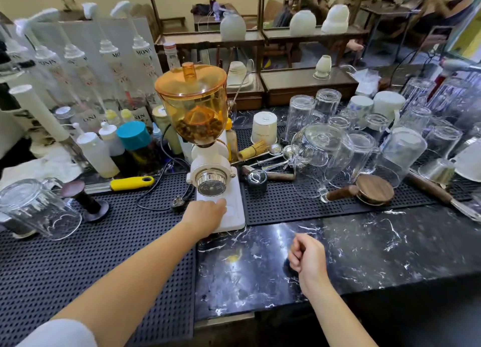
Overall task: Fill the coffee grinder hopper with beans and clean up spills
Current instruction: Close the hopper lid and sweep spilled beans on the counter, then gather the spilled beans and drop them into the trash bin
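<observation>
A white coffee grinder [216,169] stands at the counter's middle, with a chrome dial on its front. Its amber hopper [194,104] has its lid on, and brown beans [199,127] lie in the bottom. My left hand [205,213] rests on the grinder's flat white base [234,216], fingers curled over its left part; whether it grips is unclear. My right hand [307,258] hovers over the black marble counter [364,242] in a loose fist, with nothing visible in it.
Syrup pump bottles [114,68] and squeeze bottles crowd the back left. Several upturned glasses [338,148] fill the right side. A tamper [83,198], a yellow-handled tool [132,182], the grinder's plug [178,202], spoons and a wooden lid [374,189] lie on black rubber mats [78,255].
</observation>
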A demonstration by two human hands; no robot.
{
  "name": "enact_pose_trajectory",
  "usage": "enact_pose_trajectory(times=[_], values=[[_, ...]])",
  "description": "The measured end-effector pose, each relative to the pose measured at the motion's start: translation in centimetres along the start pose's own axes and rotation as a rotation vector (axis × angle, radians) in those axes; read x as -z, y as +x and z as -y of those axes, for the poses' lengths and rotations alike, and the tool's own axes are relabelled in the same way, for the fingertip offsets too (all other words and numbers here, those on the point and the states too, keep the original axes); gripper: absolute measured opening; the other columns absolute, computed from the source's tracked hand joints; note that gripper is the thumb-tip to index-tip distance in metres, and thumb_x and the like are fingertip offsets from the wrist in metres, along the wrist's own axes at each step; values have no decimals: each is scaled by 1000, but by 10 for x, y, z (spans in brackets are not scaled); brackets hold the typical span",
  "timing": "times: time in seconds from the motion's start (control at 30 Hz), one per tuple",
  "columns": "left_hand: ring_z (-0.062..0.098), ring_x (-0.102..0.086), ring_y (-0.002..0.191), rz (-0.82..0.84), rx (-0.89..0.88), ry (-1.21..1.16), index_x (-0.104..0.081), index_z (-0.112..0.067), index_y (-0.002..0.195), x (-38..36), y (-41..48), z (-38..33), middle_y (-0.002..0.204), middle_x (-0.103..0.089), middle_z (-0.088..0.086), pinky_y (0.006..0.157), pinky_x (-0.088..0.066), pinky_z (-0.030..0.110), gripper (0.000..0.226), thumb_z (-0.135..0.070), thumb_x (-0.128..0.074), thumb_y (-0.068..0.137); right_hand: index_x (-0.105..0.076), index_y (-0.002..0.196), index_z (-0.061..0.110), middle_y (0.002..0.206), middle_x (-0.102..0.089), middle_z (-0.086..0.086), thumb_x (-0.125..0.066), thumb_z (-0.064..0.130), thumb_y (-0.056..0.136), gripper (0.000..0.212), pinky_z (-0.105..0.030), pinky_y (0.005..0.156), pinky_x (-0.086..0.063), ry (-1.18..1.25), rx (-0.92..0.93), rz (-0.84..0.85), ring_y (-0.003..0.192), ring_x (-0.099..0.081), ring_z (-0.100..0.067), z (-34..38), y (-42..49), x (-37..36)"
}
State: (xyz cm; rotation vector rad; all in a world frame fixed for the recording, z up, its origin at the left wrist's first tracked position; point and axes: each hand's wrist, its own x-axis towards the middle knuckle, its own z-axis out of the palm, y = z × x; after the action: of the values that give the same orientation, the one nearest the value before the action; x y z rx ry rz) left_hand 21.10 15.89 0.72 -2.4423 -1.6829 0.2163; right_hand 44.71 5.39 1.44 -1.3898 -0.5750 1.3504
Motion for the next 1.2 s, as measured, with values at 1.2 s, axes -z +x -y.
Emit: enact_pose_trajectory(times=[1.2], values=[[23, -40, 58, 197, -187, -943, -35, -18, 60, 55, -40, -75, 55, -40, 1, 60, -38, 43, 34, -11, -42, 92, -38, 62, 14, 61, -59, -10, -45, 31, 93, 36, -35, 53, -30, -1196, 421, -480, 62, -54, -37, -5, -45, 87]])
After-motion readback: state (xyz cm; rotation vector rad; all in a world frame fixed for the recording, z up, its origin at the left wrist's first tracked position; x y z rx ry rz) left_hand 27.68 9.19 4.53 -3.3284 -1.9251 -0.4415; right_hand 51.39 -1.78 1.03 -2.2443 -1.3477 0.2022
